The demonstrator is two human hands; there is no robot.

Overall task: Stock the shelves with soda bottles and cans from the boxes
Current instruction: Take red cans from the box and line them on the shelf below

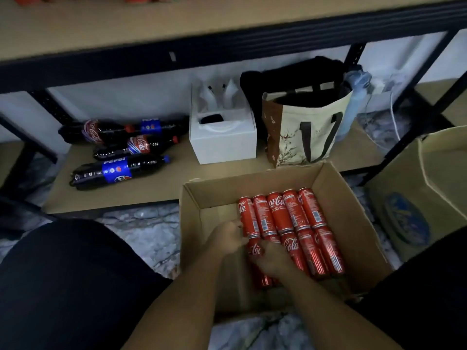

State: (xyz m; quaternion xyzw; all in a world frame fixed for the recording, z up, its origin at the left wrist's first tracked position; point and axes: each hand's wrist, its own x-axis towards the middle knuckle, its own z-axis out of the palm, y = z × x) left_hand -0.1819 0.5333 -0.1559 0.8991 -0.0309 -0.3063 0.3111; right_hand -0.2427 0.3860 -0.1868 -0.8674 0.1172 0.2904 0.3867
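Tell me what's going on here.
A person has both hands in an open cardboard box of red soda cans on the floor: the left hand at the leftmost cans, the right hand over the front row. Whether either grips a can is unclear. Four soda bottles lie on the low shelf.

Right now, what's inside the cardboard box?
Red cans lie in two rows in the box. The left hand and right hand cover some near cans; whatever is beneath the cans is hidden.
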